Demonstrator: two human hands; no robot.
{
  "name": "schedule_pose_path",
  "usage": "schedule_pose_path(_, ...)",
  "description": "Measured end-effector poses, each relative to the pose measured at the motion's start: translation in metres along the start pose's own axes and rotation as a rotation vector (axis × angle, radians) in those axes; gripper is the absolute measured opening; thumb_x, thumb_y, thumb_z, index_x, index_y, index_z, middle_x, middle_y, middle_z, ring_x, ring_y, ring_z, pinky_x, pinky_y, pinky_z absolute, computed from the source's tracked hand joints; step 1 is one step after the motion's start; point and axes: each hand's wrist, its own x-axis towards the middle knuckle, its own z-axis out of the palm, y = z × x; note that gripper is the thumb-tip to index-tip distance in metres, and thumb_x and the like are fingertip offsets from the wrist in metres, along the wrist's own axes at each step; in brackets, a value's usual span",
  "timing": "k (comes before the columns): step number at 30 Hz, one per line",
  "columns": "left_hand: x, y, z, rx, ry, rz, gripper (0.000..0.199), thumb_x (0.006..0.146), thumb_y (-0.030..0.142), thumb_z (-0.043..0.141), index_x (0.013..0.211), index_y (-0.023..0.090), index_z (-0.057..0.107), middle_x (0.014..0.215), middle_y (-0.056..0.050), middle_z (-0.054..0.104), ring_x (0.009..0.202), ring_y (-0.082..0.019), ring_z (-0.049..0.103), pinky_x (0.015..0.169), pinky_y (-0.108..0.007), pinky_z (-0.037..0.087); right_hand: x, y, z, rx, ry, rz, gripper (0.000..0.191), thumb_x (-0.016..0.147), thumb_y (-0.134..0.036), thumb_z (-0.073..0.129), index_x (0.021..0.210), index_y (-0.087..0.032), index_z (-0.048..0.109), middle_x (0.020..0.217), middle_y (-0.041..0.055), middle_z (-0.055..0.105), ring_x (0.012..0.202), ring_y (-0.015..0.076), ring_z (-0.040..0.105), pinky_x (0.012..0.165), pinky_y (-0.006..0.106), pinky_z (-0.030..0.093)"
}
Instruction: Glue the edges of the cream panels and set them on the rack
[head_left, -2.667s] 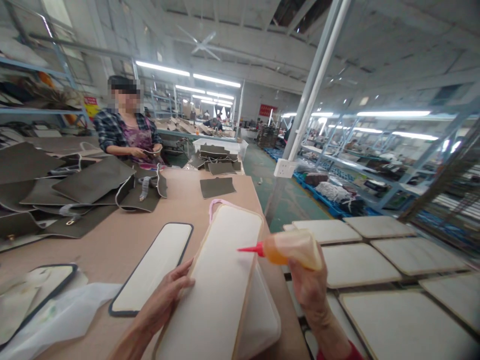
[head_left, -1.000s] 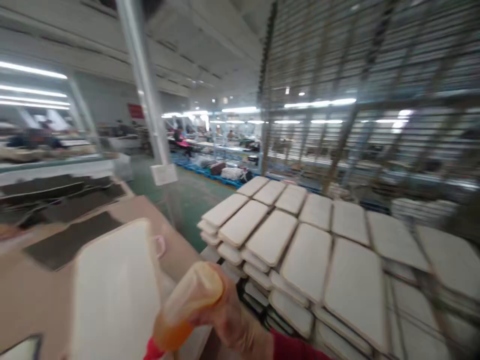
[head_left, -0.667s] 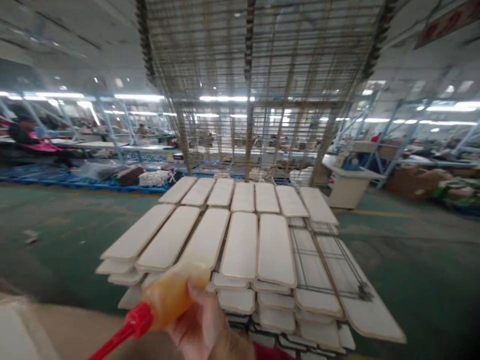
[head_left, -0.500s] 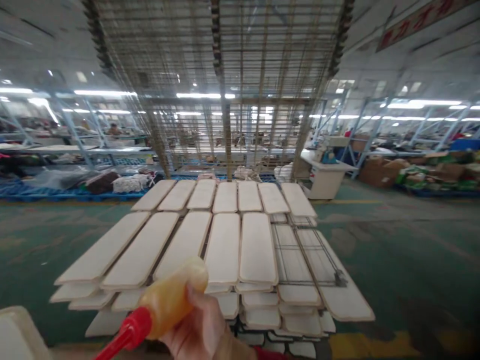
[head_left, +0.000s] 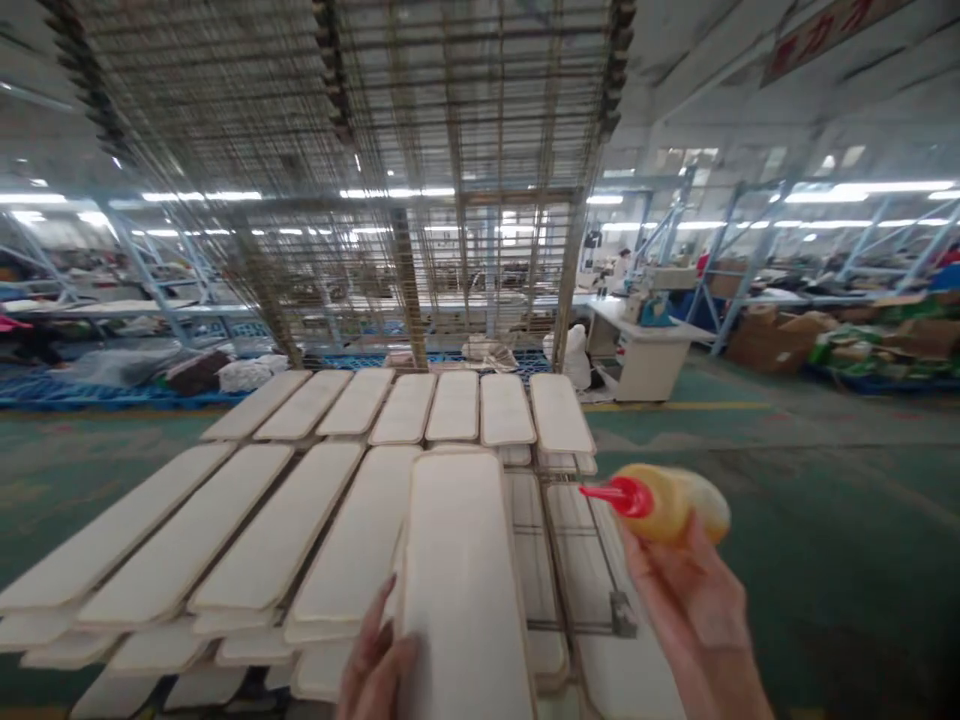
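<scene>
My right hand (head_left: 690,590) is wrapped around a squeeze bottle (head_left: 667,502) of yellowish liquid, its red nozzle pointing left. At the lower middle, my left hand (head_left: 375,665) grips the left edge of a long white panel (head_left: 465,570) with rounded corners and a tan rim. This panel lies over the rack's front row, and its near end runs out of view. Beneath and around it, rows of similar white panels (head_left: 251,530) rest in layers on the wire rack. To its right, thin metal rods cross lower panels (head_left: 592,580).
Wire-grid shelves (head_left: 480,110) tilt up above the panels. Behind stands a sewing machine table (head_left: 645,350). Blue pallets with bundles (head_left: 202,368) line the back left, cardboard boxes (head_left: 780,340) the back right. Green floor (head_left: 840,520) surrounds the rack.
The bottle in my right hand has moved from lower left to the right. My left hand has come into view with a panel, now over the rack. The view has shifted right.
</scene>
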Motion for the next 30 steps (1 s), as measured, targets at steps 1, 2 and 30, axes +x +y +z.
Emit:
schedule_pose_path(1,0.008,-0.012,0.027,-0.007,0.008,0.023,0.102,0.061,0.036,0.082,0.149,0.023,0.033,0.098,-0.004,0.074,0.103,-0.028,0.065,0.079,-0.029,0.052,0.010,-0.016,-0.008,-0.002,0.019,-0.030,0.029,0.083,-0.038,0.064,0.106,-0.022,0.069,0.106,0.0061,0.074,0.095,0.0202,0.071,0.079,0.031,0.061)
schedule_pose_path(2,0.016,-0.023,0.051,-0.020,-0.006,0.046,0.102,0.061,0.036,0.080,0.149,0.017,0.033,0.091,-0.005,0.074,0.093,-0.028,0.067,0.074,-0.030,0.053,0.018,-0.030,-0.014,0.006,0.041,-0.039,0.028,0.085,-0.035,0.061,0.108,-0.021,0.068,0.104,0.0063,0.074,0.092,0.0198,0.071,0.076,0.030,0.062)
schedule_pose_path(30,0.113,-0.078,0.161,1.277,0.481,0.352,0.027,0.078,0.001,0.051,0.088,0.019,0.068,0.102,-0.010,0.065,0.099,-0.030,0.058,0.076,-0.039,0.039,0.095,-0.072,-0.056,-0.114,0.213,0.050,0.034,0.084,-0.038,0.062,0.116,-0.025,0.067,0.110,-0.0001,0.074,0.083,0.0200,0.073,0.057,0.030,0.066)
